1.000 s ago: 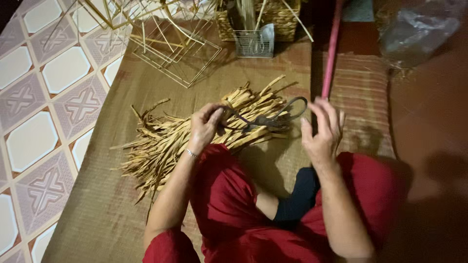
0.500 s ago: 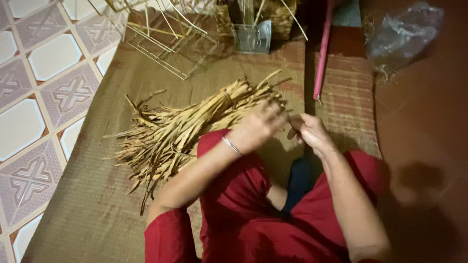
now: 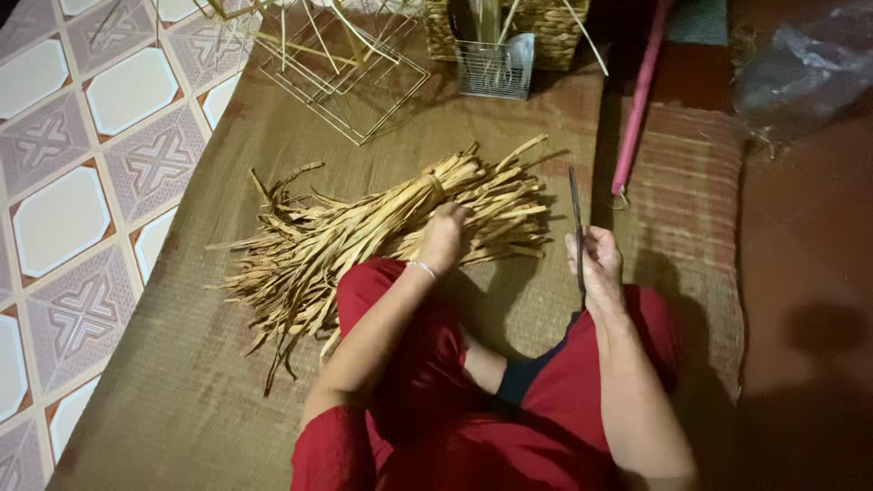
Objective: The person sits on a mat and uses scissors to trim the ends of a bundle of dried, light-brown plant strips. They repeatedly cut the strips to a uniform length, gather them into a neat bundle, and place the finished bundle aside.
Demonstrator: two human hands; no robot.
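The person sits cross-legged on a woven mat (image 3: 227, 364), red trousers filling the foreground. The left hand (image 3: 444, 238) rests on a bundle of dried straw-coloured strips (image 3: 364, 241), fingers closed around a few near the tied end. The bundle lies across the mat just in front of the knees. The right hand (image 3: 596, 264) grips a dark pair of scissors (image 3: 576, 218), blades pointing up and away, held clear of the strips. I judge the work barely begun: the bundle remains bound and nearly whole, with no cut pieces visible. Beyond lie a wire frame (image 3: 350, 77), a small wire basket (image 3: 496, 68) and a pink stick (image 3: 637, 100).
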